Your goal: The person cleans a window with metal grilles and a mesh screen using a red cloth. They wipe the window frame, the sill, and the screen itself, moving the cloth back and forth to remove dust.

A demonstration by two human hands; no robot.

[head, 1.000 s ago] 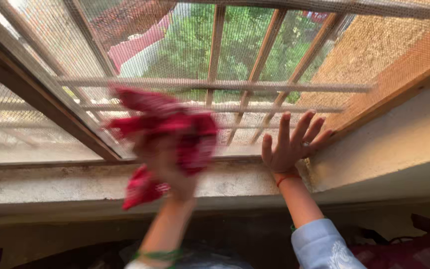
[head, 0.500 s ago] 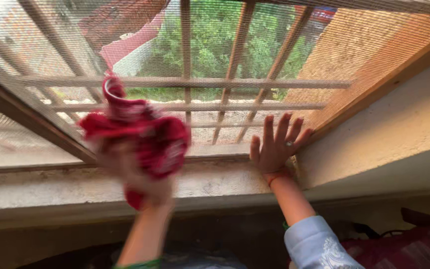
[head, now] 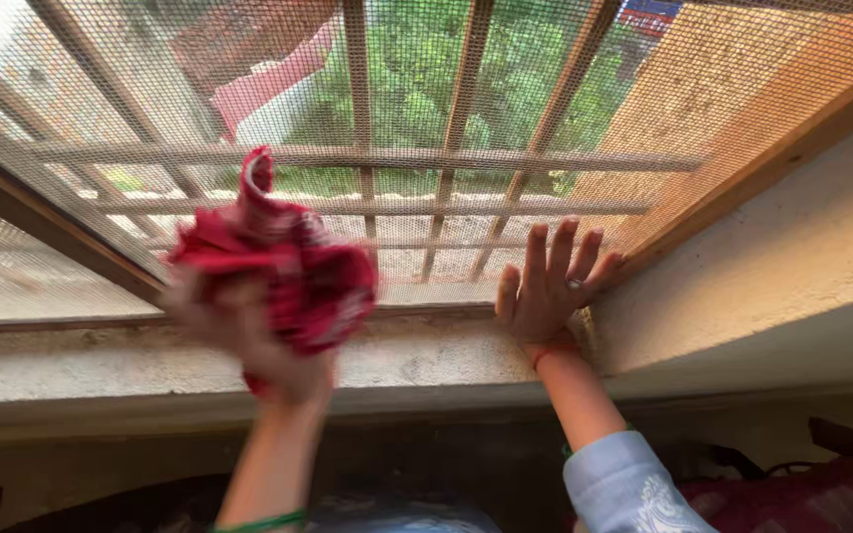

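While the right hand (head: 548,289) lies spread flat against the screen (head: 417,89), the left hand (head: 249,331) grips a bunched red cloth (head: 283,259), tail up.

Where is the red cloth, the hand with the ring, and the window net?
red cloth (head: 288,262), head view, on its bunched middle.
right hand (head: 545,296), head view, on its back.
window net (head: 723,89), head view, on the bare mesh.

Green trees (head: 417,79) beyond the metal bars (head: 466,109); rough concrete sill (head: 81,360) below.

The cloth (head: 283,266) was red with small white marks. The window frame (head: 61,232) was brown wood and the sill (head: 426,360) grey-beige. The sleeve (head: 634,489) was pale blue with white embroidery, the wrist thread (head: 553,346) orange-red.
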